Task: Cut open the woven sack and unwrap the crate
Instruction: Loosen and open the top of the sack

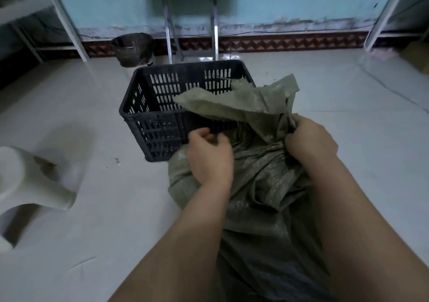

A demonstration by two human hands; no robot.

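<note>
R hand point(311, 141) grips sack point(262, 185) draped on crate point(137, 107) rim, L hand point(209, 160) grip unclear

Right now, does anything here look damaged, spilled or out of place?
Yes. The white stool at left lies tipped over, with a brown blotch on it. Small dark scraps litter the floor by the black crate. The woven sack has a frayed edge draped over the crate.

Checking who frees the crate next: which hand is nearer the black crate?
Left. The left hand is at the crate's near wall; the right hand grips the woven sack off to its right.
</note>
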